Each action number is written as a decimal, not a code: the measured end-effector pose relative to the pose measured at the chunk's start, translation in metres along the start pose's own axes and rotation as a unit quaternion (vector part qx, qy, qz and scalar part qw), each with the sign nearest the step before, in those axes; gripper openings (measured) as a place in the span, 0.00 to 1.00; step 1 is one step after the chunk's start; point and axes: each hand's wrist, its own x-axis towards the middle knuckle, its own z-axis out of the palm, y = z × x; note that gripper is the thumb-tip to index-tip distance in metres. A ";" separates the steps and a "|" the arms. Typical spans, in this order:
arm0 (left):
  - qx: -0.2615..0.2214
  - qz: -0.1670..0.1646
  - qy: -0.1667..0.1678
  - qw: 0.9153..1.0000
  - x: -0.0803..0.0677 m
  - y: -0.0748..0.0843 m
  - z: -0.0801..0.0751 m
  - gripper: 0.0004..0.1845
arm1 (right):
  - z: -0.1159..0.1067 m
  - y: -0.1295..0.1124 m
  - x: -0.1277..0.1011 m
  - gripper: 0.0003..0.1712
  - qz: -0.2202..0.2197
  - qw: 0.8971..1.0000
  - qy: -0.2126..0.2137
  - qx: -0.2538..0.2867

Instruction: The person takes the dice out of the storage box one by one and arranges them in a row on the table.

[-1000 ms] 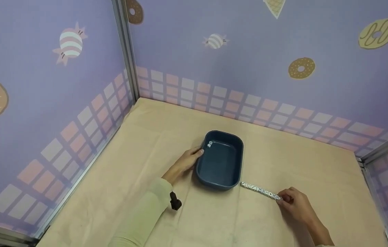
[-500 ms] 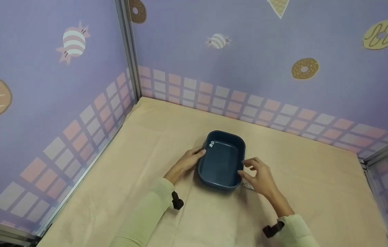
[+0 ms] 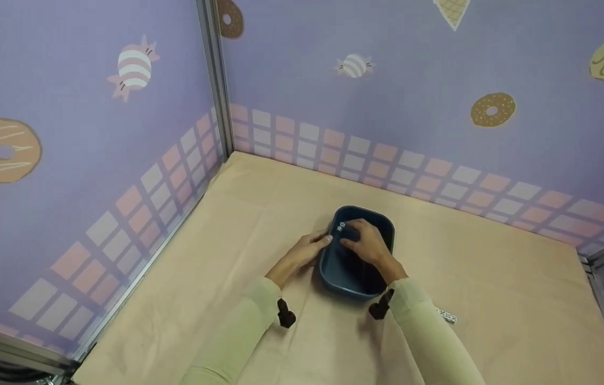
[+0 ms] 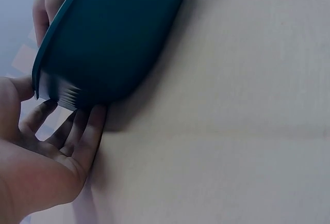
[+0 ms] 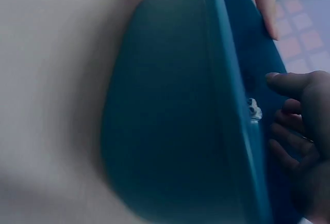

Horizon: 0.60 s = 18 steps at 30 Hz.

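Observation:
A deep blue rectangular container [image 3: 343, 270] with rounded corners stands on the cloth. My left hand [image 3: 304, 250] grips its left side, thumb at the rim and fingers [image 4: 90, 131] against the outer wall. My right hand [image 3: 369, 243] reaches inside the container, thumb and fingers apart with nothing between them. Close to its fingertips lie small white cubes with dark marks [image 3: 341, 226], like dice, inside along the left wall. The right wrist view shows these small cubes [image 5: 254, 110] beyond the near rim. Outside, a row of similar cubes [image 3: 446, 315] is partly hidden by my right sleeve.
A beige cloth [image 3: 259, 214] with creases covers the table. Purple walls [image 3: 291, 59] with printed sweets and a tiled border rise behind and at the left. A metal post [image 3: 215, 80] marks the corner.
My right hand has left the far end of the row of cubes and moved left, over the container's right rim and inside. My left hand keeps its grip on the container.

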 end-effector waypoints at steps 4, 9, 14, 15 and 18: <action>0.010 0.012 -0.001 1.000 0.001 -0.002 -0.001 0.30 | 0.009 0.000 0.009 0.31 0.009 0.999 -0.020 -0.024; 0.026 0.015 0.005 1.000 0.001 -0.004 -0.001 0.30 | 0.014 -0.002 0.012 0.31 0.013 0.995 -0.061 -0.072; 0.027 0.013 0.010 0.999 0.001 -0.003 -0.001 0.30 | 0.018 -0.004 0.011 0.22 0.000 0.995 -0.054 -0.079; 0.028 0.013 0.011 0.999 0.000 -0.002 -0.001 0.31 | 0.019 -0.004 0.011 0.19 -0.001 0.996 -0.048 -0.077; 0.026 0.010 0.012 1.000 0.001 -0.003 -0.001 0.30 | 0.022 -0.003 0.009 0.13 0.003 0.997 -0.039 -0.071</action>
